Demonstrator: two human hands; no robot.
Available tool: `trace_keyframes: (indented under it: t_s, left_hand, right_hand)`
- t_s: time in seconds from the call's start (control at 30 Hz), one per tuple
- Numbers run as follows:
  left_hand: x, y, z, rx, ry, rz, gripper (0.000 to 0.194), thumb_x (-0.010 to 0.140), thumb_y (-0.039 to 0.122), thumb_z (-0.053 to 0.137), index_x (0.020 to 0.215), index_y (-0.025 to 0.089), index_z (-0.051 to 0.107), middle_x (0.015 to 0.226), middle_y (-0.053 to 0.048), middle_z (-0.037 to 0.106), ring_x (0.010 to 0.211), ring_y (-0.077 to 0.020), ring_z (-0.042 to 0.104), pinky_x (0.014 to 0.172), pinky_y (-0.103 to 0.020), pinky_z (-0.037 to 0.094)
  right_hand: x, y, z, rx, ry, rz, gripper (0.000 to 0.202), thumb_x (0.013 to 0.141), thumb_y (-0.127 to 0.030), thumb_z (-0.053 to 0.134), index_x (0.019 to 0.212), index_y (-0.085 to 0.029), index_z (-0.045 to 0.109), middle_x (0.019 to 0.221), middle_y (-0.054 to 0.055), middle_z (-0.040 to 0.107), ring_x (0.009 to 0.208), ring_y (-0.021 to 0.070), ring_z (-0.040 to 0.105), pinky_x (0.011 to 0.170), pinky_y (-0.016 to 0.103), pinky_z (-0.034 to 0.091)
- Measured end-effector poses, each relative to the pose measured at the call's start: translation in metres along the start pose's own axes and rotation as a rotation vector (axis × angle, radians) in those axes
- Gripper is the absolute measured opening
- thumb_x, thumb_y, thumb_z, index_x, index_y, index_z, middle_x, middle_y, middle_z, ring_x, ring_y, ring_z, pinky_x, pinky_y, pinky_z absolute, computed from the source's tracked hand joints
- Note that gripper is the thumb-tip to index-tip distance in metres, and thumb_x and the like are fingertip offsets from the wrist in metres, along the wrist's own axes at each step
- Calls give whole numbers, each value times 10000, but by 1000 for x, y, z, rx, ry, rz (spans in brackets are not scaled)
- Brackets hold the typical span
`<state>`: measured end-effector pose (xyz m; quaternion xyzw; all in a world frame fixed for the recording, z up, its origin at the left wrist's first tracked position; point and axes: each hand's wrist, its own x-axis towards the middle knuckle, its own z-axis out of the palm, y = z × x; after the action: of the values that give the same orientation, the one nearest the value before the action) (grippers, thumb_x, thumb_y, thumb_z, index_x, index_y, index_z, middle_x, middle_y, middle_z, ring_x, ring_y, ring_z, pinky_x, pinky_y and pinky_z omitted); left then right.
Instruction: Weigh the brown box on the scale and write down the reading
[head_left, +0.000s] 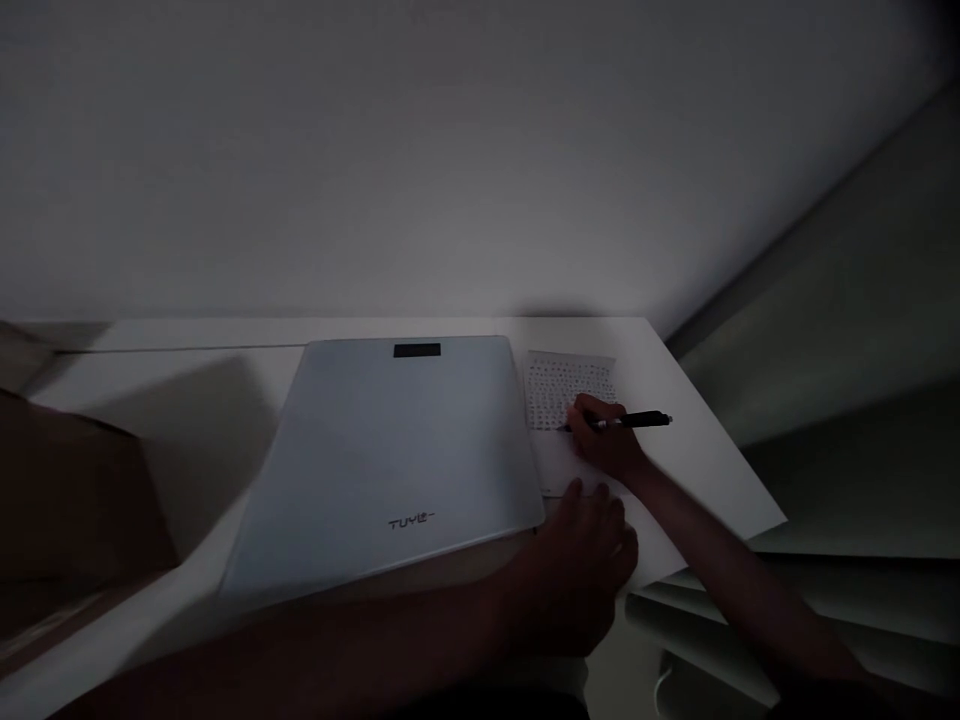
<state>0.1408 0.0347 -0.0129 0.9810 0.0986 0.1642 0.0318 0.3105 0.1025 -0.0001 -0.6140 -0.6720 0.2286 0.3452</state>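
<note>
Fingers (592, 410) of right hand (607, 440) grip pen (630, 421) on sheet (568, 390); left hand (581, 560) beside scale (390, 460)

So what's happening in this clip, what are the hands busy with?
A person sits at a white table in dim light. The right hand holds a black pen with its tip on a sheet of paper covered in rows of small marks, as if writing. The left hand rests flat at the paper's near edge, beside the corner of a pale flat scale with a dark display, which lies left of the paper.
</note>
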Motion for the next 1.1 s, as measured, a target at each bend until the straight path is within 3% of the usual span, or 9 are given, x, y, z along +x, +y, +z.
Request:
trace_keyframes:
  t_s: [0.97,1.03,1.1]
  left_hand:
    - [1,-2,-2,5,-20,18,544,925,363,484,1372,54,466,1412,-230,455,1326,-422,407,1112,-616,301]
    - [1,-1,-1,13,-30,21,549,925,364,486,1375,52,461,1425,-234,442,1336,-420,396,1117,-611,297]
    - [1,-1,-1,10,-35,17,556,919,361,495,1381,54,456,1431,-235,437,1343,-416,389,1123,-608,291]
  right_hand:
    - [2,1,2,84,7,67,314,914,-351,459,635,-208,441,447,-29,476,436,123,491,509,256,397]
    - [1,2,0,142,26,74,321,914,-359,481,632,-205,461,438,-30,479,411,118,473,486,252,392]
    - [1,3,-5,235,125,88,324,920,-390,508,656,-202,494,443,-29,490,390,114,455,445,247,375]
